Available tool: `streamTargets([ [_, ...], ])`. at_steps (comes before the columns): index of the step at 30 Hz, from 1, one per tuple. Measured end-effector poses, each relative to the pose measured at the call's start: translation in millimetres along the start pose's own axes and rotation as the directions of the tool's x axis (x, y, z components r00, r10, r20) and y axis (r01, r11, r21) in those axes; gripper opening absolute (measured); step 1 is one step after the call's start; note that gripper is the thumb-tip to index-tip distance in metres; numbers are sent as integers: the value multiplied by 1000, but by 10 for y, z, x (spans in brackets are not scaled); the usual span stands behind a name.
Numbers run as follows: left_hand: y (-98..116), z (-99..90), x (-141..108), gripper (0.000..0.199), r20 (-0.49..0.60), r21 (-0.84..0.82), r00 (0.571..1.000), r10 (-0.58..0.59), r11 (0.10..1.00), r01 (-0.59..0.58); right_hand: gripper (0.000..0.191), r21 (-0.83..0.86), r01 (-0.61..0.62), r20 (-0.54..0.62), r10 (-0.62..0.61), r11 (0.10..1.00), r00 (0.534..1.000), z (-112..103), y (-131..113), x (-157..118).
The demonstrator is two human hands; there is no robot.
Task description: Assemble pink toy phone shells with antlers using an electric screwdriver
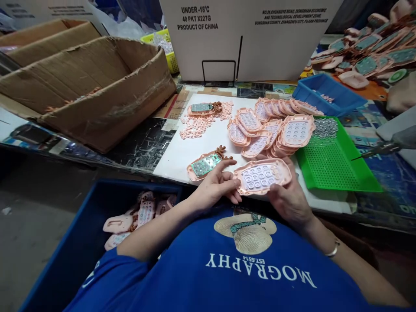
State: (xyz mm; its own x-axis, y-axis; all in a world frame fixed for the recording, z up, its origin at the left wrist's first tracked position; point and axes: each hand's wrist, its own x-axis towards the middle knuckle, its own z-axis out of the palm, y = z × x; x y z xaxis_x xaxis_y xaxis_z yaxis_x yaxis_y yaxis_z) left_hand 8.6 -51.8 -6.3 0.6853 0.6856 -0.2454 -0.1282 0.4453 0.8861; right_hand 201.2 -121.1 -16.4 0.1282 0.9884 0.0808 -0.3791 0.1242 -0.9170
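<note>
Between my hands is a pink plastic toy phone casing half point(262, 177) with a white keypad set in it. My right hand point(290, 197) grips its right end, thumb on the front face. The fingers of my left hand point(221, 184) pinch its left end. Just beyond my left hand lies another pink shell with a green circuit board point(205, 165) and brown antler-shaped parts. A pile of pink keypad shells point(297, 131) rests behind the held one. Farther back, a second shell with a circuit board point(200, 108) lies among small pink pieces point(195, 127).
A green perforated tray point(338, 162) holds small metal screws, with a blue bin point(328, 93) behind. An electric screwdriver point(386, 145) points in from the right. Cardboard boxes point(107, 104) stand left. A blue crate point(74, 242) of assembled shells sits below the table edge.
</note>
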Motion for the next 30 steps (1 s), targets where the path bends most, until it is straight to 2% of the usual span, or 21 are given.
streamTargets([
  [2,-49,-16,32,58,-13,5,1000,-1,1000,1,84,-195,22,7,-21,981,1000,-168,-8,-117],
  [3,-71,-26,42,57,-15,15,1000,-4,1000,4,75,-352,47,36,-36,935,999,-255,-7,-163],
  [4,-91,-35,51,56,-16,27,1000,-8,1000,9,63,-522,91,82,-56,848,995,-336,-2,-199],
  [6,-129,-55,54,55,-23,51,1000,-20,998,21,44,-780,229,211,-99,582,972,-466,15,-237],
  [7,-146,-66,44,55,-31,59,999,-26,998,28,40,-845,304,280,-120,440,952,-510,27,-241],
  [10,-171,-117,-59,56,-68,140,997,-30,989,39,49,-895,438,417,-193,82,888,-570,61,-212],
  [12,-149,-175,-173,52,-118,355,991,68,934,-22,51,-887,453,461,-219,-87,860,-573,81,-177],
  [13,-125,-214,-229,48,-146,513,974,176,855,-78,51,-881,453,474,-227,-139,851,-567,90,-158],
  [14,-93,-258,-272,44,-154,675,935,318,725,-135,50,-876,452,481,-231,-171,846,-558,98,-140],
  [16,-17,-363,-305,40,-94,906,803,589,384,-176,50,-870,446,488,-241,-210,839,-527,117,-104],
  [17,21,-420,-290,42,-43,959,740,671,235,-158,51,-869,440,488,-246,-227,838,-506,127,-86],
  [18,54,-478,-258,49,0,984,706,709,126,-127,51,-869,431,486,-251,-245,837,-481,137,-68],
  [19,79,-534,-214,58,27,994,708,705,56,-94,51,-867,423,485,-253,-263,837,-455,147,-50],
  [22,101,-668,-72,76,38,999,816,576,-22,-31,51,-858,416,494,-257,-303,831,-385,172,-5],
  [24,78,-727,-16,75,49,999,852,521,-26,-41,50,-852,420,501,-258,-312,826,-363,181,12],
  [26,45,-770,-2,72,72,997,827,557,-10,-80,50,-852,421,503,-260,-312,824,-362,189,16],
  [30,2,-808,-45,78,86,986,715,694,43,-160,51,-854,418,497,-248,-310,832,-378,212,26],
])
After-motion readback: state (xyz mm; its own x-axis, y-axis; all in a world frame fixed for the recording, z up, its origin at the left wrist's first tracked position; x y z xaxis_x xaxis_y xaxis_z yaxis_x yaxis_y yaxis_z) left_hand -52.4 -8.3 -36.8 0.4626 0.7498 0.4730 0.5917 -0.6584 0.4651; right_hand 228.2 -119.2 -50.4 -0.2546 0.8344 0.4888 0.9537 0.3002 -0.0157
